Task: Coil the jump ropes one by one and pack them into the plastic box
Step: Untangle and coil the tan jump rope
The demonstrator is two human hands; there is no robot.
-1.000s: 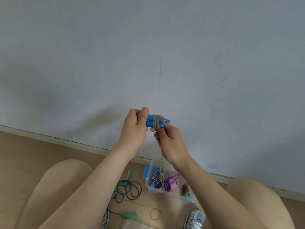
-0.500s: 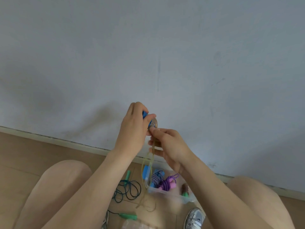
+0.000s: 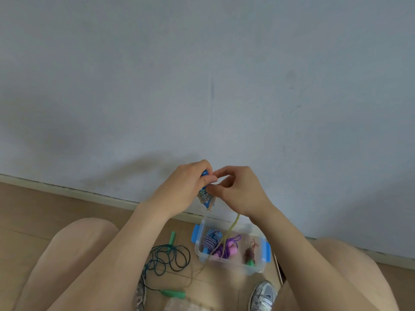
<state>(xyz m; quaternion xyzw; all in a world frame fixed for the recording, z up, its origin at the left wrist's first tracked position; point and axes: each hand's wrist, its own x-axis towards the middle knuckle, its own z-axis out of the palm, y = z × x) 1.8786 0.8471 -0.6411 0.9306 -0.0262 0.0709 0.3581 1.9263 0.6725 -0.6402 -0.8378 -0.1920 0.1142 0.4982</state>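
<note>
Handles sit steep, tips down, in your left hand's tight grip. Your right hand pinches the loose rope just beside them.

Single view: wide-angle head camera, facing forward and down over the person's knees. The wall fills most of the frame; the floor runs along the bottom. The left hand and right hand sit near the lens, below centre.
</note>
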